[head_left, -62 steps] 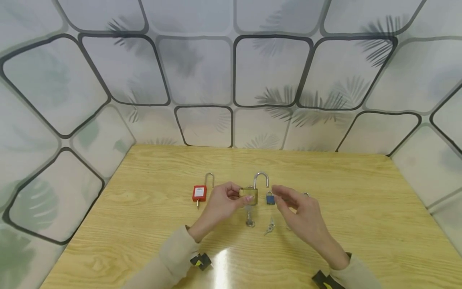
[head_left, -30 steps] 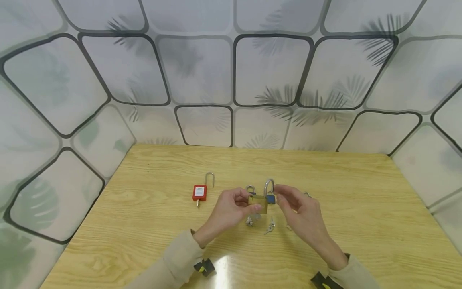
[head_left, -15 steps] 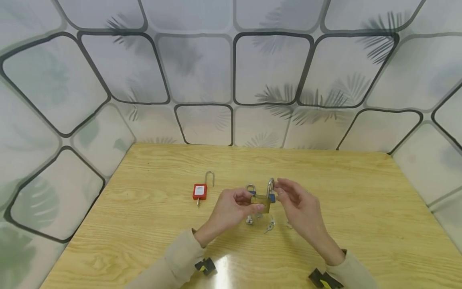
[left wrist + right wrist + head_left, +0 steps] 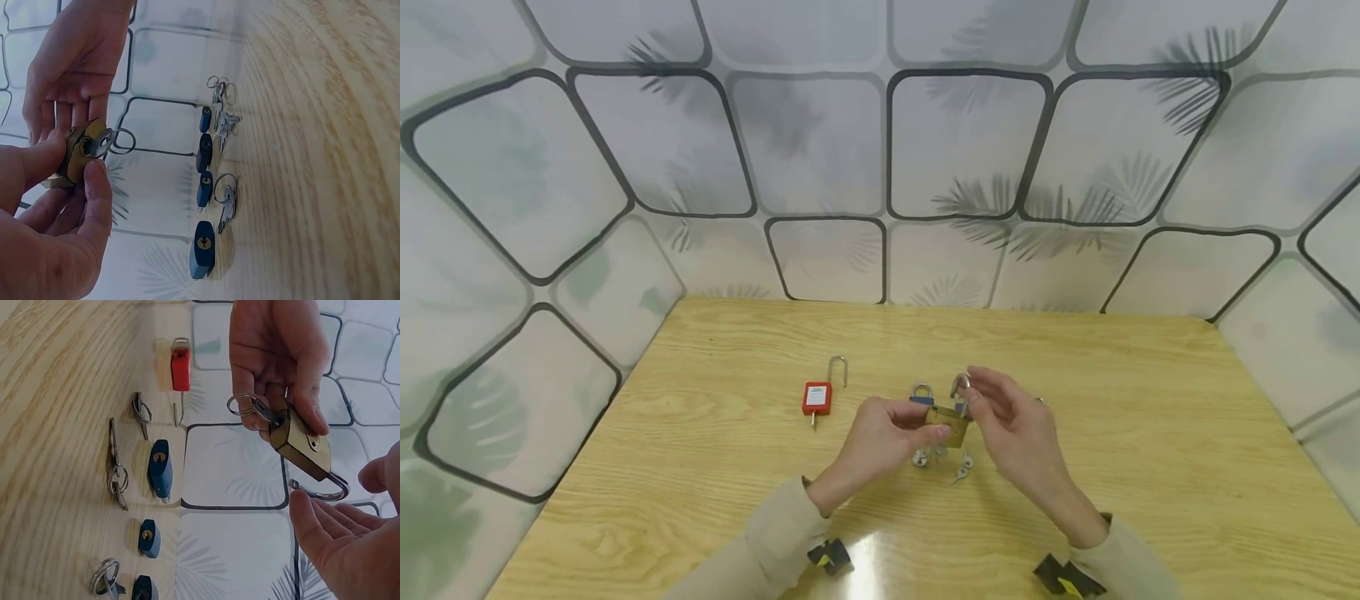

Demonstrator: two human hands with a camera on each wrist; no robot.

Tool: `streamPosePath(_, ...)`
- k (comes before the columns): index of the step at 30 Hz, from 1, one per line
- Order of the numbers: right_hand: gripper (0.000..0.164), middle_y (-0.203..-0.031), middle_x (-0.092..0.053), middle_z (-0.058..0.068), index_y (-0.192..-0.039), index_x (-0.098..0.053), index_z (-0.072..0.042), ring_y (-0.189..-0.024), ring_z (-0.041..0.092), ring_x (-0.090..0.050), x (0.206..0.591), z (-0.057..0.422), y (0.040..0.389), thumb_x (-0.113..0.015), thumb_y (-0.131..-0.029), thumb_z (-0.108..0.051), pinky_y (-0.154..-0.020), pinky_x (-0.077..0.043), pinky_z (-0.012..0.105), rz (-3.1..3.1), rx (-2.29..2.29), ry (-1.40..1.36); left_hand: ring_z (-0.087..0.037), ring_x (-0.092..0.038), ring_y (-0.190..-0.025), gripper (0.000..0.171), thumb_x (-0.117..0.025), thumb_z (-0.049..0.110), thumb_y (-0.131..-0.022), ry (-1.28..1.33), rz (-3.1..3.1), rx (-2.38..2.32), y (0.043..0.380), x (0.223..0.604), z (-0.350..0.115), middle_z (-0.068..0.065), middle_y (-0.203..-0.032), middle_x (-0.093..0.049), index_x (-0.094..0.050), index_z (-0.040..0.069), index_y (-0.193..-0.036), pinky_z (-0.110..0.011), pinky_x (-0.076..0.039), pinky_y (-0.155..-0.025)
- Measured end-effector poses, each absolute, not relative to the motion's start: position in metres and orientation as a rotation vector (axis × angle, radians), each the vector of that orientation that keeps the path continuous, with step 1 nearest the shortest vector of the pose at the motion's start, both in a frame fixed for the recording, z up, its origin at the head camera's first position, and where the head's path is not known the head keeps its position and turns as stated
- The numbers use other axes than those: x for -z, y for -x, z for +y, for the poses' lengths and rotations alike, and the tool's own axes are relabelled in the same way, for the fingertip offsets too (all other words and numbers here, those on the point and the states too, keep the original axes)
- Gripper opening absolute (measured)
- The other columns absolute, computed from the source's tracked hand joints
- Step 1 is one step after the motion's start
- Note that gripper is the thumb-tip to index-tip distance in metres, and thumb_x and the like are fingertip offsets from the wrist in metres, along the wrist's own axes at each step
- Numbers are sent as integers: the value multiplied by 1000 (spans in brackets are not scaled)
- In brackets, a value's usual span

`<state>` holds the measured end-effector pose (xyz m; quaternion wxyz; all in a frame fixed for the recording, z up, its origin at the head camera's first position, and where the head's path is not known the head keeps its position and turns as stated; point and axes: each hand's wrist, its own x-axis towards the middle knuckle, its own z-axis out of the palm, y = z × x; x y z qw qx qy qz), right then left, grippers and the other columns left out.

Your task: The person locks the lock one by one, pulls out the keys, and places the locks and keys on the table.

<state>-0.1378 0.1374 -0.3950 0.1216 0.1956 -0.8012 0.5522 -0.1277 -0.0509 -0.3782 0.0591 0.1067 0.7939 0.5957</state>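
Note:
My left hand grips the body of a brass padlock, raised over the table. In the left wrist view a key sits in its keyhole, and a ring hangs from that key. The padlock's steel shackle stands open, its free end out of the body. My right hand is at the shackle, palm up in the right wrist view. Its straight fingers reach the shackle's free end, while the thumb stays apart from it.
A red padlock with raised shackle and a key lies left on the wooden table. Several blue padlocks stand in a row behind the hands. Loose keys lie in front of them. A patterned cloth wall closes off the back.
My left hand has brought the brass padlock rightward and slightly down to the right hand. The shackle's opening, which faced right, now faces left. The right hand has shifted slightly left.

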Motion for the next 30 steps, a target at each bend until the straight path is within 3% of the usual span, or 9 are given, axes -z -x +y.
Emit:
streamPosePath(4, 29, -116, -69, 21, -126, -57, 3, -103, 23, -66, 395, 136, 139, -55, -98, -1, -80, -53, 12, -2317, -1600, -631, -14, -69, -68, 16, -79, 9, -80, -334, 2399, -1823, 129, 381, -50, -18, -85, -77, -78, -2, -93, -24, -55, -59)
streamPosePath(12, 31, -110, -72, 21, -125, -58, 7, -100, 22, -67, 392, 133, 140, -56, -94, 8, -79, -54, 13, -2285, -1578, -754, -7, -69, -70, 19, -81, 18, -79, -330, 2370, -1850, 141, 412, -49, -11, -86, -79, -79, 6, -93, -25, -58, -62)
streamPosePath(18, 28, -108, -70, 22, -122, -59, 7, -98, 24, -67, 390, 131, 141, -55, -94, 11, -81, -57, 20, -2243, -1729, -768, -9, -71, -71, 19, -81, 16, -79, -348, 2345, -1890, 141, 412, -48, -15, -86, -78, -78, 2, -91, -27, -60, -63)
streamPosePath(23, 27, -108, -69, 22, -121, -60, 6, -98, 20, -67, 389, 131, 141, -56, -94, 9, -81, -56, 18, -2259, -1770, -764, -8, -71, -73, 16, -80, 16, -80, -355, 2333, -1896, 140, 413, -48, -12, -86, -78, -78, 3, -91, -27, -59, -65)
streamPosePath(30, 27, -110, -66, 27, -120, -60, 7, -100, 27, -67, 388, 131, 143, -55, -93, 12, -82, -57, 22, -2229, -1829, -821, -10, -70, -73, 14, -77, 9, -82, -335, 2319, -1910, 133, 399, -48, -18, -87, -77, -77, -2, -91, -23, -56, -62)
